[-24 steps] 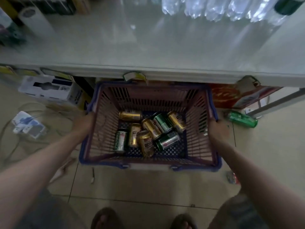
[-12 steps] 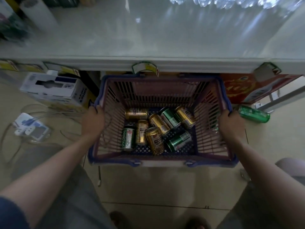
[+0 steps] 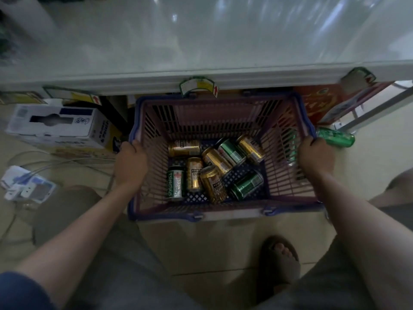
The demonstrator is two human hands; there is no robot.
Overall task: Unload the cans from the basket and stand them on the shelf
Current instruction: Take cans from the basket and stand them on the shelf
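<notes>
A pink plastic basket with a blue rim sits low in front of me, just below the edge of a white shelf. Several gold and green cans lie loose on its floor, among them a green can at the left and a gold can in the middle. My left hand grips the basket's left rim. My right hand grips the right rim.
A green can lies on the floor right of the basket. A white carton stands at the left, with a power strip and cables near it. A red box sits under the shelf. My foot is below the basket.
The basket has come lower and nearer to me, with both hands still on its rims. My view has dropped, so the shelf top fills more of the frame.
</notes>
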